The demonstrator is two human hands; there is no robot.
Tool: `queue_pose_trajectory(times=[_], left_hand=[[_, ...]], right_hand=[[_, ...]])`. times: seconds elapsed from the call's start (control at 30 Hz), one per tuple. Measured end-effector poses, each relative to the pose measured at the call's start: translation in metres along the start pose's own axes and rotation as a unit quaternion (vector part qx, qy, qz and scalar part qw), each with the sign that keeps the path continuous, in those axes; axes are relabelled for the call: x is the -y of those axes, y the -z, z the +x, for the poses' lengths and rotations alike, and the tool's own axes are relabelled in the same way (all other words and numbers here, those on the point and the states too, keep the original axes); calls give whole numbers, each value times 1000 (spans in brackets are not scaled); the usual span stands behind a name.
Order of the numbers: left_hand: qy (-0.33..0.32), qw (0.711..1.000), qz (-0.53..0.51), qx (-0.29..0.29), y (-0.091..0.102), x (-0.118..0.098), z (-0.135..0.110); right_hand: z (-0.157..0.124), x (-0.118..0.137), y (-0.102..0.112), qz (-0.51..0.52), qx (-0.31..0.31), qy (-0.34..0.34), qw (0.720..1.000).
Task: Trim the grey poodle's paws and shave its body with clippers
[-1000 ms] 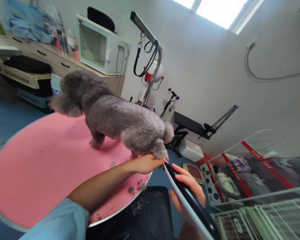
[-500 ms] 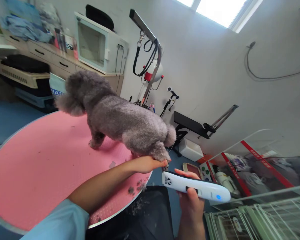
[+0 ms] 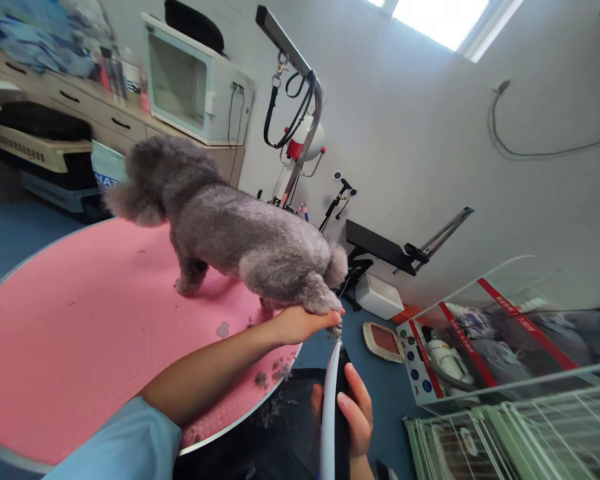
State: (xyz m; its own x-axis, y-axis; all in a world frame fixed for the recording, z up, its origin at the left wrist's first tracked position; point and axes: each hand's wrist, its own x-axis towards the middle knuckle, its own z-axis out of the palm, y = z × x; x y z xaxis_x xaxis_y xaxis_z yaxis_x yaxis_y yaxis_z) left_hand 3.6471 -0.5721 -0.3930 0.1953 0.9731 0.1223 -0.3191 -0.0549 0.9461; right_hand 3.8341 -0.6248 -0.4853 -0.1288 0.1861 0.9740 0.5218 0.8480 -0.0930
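A grey curly-coated dog stands on the round pink grooming table, its head to the left. My left hand is closed round the lower part of its hind leg, near the table's right edge. Just below the paw, my right hand grips a white and black hair clipper. The clipper is turned edge-on, its blade end up, at or very near the paw; contact cannot be made out. Clumps of cut hair lie near the table's rim and on my dark lap.
A metal grooming arm with a black loop rises behind the dog. White wire crates stand low on the right, beside a clear-sided pen. A white cabinet sits on the counter at the back left.
My right hand has rotated the clipper from lying sideways to pointing upward, edge-on, and brought it left under the paw. My left hand keeps its hold on the leg. The view has shifted slightly.
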Motion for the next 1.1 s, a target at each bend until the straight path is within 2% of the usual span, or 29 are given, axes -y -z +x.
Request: queue_pose_trajectory(times=[0.13,0.23,0.4,0.53,0.6,0.63,0.67,0.73,0.8,0.87,0.9,0.97,1.1], left_hand=[[-3,1000,12,-13,1,-1,1],[-7,999,41,0,4,-3,2],[-1,993,118,30,11,-4,7],[-6,989,136,55,16,-1,9],[-6,989,125,77,17,-1,9],[-7,990,113,86,17,-1,8],[-9,991,99,90,17,-1,7],[-18,994,74,84,15,-2,5],[-24,995,65,71,13,-3,2],[-28,995,68,60,10,-5,-1],[-29,996,69,53,8,-5,-3],[-35,997,63,37,5,-5,-4],[-36,999,32,9,0,-4,-6]], right_hand=[[7,-7,-6,-39,-3,75,996],[27,-6,-3,-5,47,57,997],[77,-1,11,78,191,-13,978],[112,-6,18,103,358,-31,928],[117,-10,17,141,387,-39,910],[114,-11,15,174,369,-57,911],[109,-12,13,216,325,-90,916],[92,-11,7,306,193,-193,912],[71,-7,2,368,80,-300,877],[51,-1,0,376,29,-355,855],[43,2,-1,365,19,-365,856],[31,10,0,324,-9,-353,878],[21,20,-3,237,-55,-249,937]])
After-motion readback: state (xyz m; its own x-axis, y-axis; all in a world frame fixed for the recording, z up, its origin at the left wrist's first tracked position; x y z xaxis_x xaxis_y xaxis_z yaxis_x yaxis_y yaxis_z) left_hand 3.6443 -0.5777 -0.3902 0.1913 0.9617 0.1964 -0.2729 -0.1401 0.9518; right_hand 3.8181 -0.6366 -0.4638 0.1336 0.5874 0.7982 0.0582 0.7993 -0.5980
